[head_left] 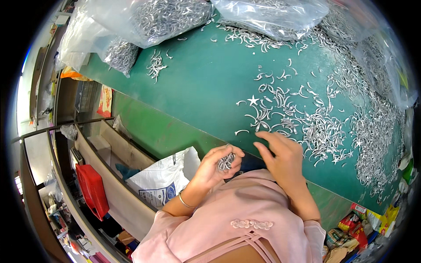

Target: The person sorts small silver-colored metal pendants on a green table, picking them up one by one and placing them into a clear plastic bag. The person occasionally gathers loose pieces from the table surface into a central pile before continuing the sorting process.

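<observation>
Your left hand (215, 166) is closed around a small bunch of curved metal pieces (226, 161), held just off the near edge of the green table (201, 83), above the white sack (162, 179). Your right hand (280, 155) is open, palm down, fingers (265, 136) reaching onto the table edge at the near fringe of the loose metal pieces (315, 127); it grips nothing as far as I can see. Those pieces look thin, stiff and light, probably slick and easily tangled, so I'd pinch them at the middle of the curve or rake several together with flat fingertips instead of chasing single ones. Ends may be sharp; can't tell. The scatter thickens toward the right and far right into a dense band. One star-shaped piece (253, 100) lies just beyond your fingers. At the far edge sit clear plastic bags (144, 22) full of the same parts, with a small clump (155, 65) near them. Down left, a red crate (92, 190) stands below the table.
</observation>
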